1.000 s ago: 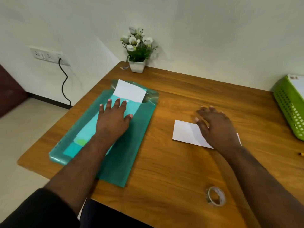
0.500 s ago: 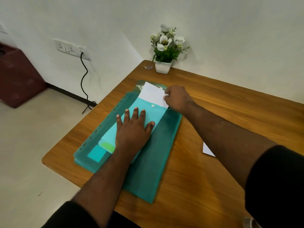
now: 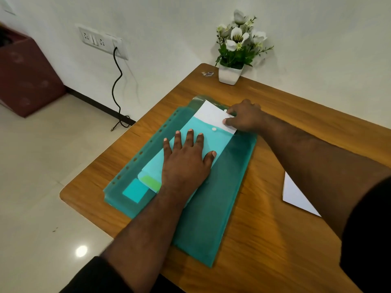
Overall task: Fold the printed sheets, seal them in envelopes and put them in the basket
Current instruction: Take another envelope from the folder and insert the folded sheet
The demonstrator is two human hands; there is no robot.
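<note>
- Teal translucent plastic folder (image 3: 211, 218), punched along its left edge, lies flat on the wooden table (image 3: 264, 240); a lighter aqua button envelope (image 3: 201, 132) lies on it, with a white snap stud (image 3: 214, 129) near its mouth.
- White sheet (image 3: 211, 115) pokes out of the far mouth of the aqua envelope; only this end shows, the rest is inside and cannot be made out.
- Left hand (image 3: 186, 163) lies palm down, fingers spread, pressing on the aqua envelope; it grips nothing. It covers the middle of the envelope.
- Right hand (image 3: 245, 117) is at the right corner of the protruding white sheet, thumb and fingertips closed on its edge; the fingertips are partly folded under, so the exact pinch is hard to read.
- Green label (image 3: 151, 182) and a square aqua patch (image 3: 135, 190) show near the envelope's near end, partly under the left wrist; whether they sit inside or on the folder cannot be told.
- Folded white paper (image 3: 296, 195) lies on the table right of the folder, mostly hidden by the right forearm.
- White pot of artificial flowers (image 3: 230, 74) stands at the table's far corner; a small blurred object (image 3: 207, 73) lies just beside it.
- Wall socket plate (image 3: 101, 42) with a black cable (image 3: 117, 85) hanging to the floor.
- Dark red box (image 3: 25, 70) is cut off at the left edge.
- Basket is out of the view.
</note>
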